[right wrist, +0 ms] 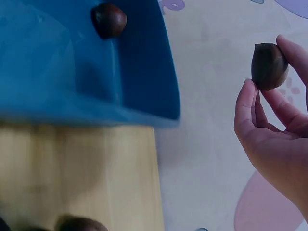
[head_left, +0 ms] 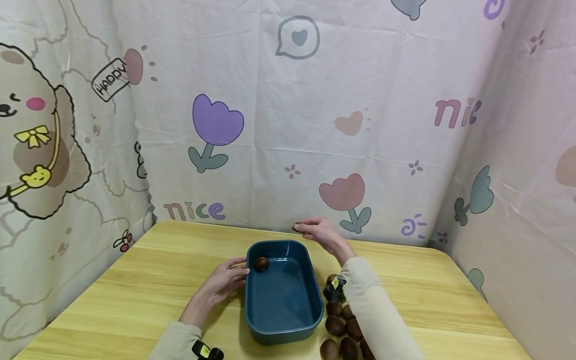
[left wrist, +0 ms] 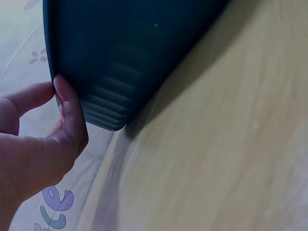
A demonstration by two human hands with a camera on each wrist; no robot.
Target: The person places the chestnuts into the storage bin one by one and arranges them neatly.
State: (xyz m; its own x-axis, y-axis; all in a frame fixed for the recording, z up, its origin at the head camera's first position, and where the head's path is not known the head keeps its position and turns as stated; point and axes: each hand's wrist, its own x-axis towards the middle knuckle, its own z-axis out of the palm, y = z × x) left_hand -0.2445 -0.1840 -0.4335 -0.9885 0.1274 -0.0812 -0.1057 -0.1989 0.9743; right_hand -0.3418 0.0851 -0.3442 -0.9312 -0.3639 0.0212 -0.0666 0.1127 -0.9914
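My right hand [head_left: 321,232] is raised beyond the far end of a blue plastic box [head_left: 284,332], pinching a dark brown chestnut [right wrist: 270,66] between thumb and fingertips. Another chestnut [head_left: 261,264] lies inside the box, in its far left corner. At the box's left side, my left hand [head_left: 225,280] holds the rim with its fingertips. The left wrist view shows these fingertips [left wrist: 65,91] at the edge of the outer wall.
Several loose chestnuts [head_left: 335,325] lie on the wooden table [head_left: 189,250] to the right of the box, partly under my right forearm. A printed curtain [head_left: 288,125] hangs behind the table's far edge and along both sides.
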